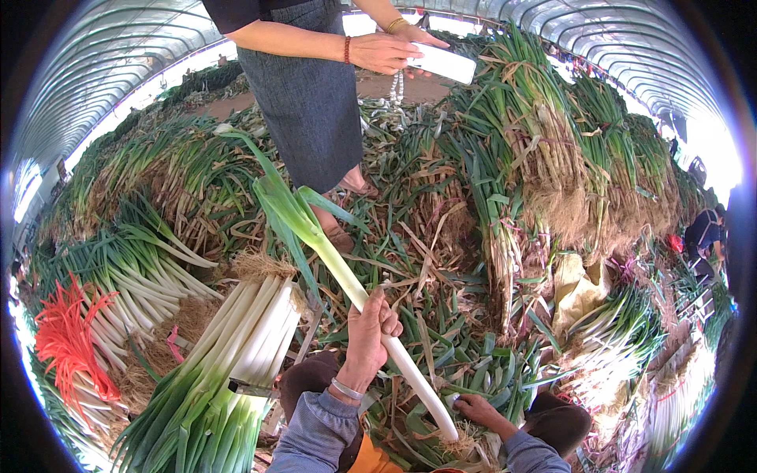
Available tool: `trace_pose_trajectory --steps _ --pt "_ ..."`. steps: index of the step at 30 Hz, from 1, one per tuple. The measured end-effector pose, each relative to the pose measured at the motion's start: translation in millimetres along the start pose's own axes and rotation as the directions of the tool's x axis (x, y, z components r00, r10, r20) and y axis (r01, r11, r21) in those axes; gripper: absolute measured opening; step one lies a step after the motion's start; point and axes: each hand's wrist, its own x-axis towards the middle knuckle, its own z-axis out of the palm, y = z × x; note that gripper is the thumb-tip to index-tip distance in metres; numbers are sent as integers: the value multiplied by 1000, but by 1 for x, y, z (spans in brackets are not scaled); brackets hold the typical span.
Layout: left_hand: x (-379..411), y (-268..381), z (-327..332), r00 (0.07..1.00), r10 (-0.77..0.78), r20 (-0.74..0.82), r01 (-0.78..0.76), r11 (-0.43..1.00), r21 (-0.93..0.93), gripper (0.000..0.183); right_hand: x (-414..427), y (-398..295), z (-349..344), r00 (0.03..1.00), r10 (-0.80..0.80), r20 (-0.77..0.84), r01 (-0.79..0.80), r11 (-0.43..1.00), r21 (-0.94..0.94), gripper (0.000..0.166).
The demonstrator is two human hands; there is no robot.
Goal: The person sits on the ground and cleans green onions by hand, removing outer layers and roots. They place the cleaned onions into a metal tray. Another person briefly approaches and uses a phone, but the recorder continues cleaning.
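My left hand (369,334) is closed around the white shaft of a large green onion (408,366). Its green leaves point up and away, and its rooted end hangs down at the lower right. Beyond those roots, my right hand (482,412) is low by my knee, with a small whitish thing (452,400) at its fingertips; what that is, I cannot tell. To the left, a thick bundle of cleaned green onions (242,331) lies on a low stand with a dark metal clamp-like part (251,388), roots away from me.
Cut leaves (432,349) litter the ground. Red plastic strips (74,349) lie on onions at the left. A person (313,94) stands ahead holding a white phone-like device (443,63). Tied unpeeled bundles (547,148) stand at the right, near a yellowish sack (579,292). Another person (704,236) bends farther off.
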Motion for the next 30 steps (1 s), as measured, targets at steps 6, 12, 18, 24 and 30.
trace_pose_trajectory --steps 6,12,18,24,30 --pt "0 1 0 1000 -2 -2 2 1000 0 29 -1 -5 -1 1000 26 12 -26 1000 -3 35" --pt "1 0 -1 1000 -9 -9 9 1000 0 27 0 -1 0 999 39 -5 -39 999 -7 34" --pt "0 0 0 1000 -12 -11 12 1000 0 27 1 0 1 999 35 -7 -35 999 3 34" --pt "0 -1 -1 1000 -4 6 4 1000 -8 27 -2 -5 0 999 30 -11 -30 999 18 35" --pt "0 0 1 1000 -21 -10 21 1000 0 27 0 -1 1 999 30 -12 -30 999 18 35"
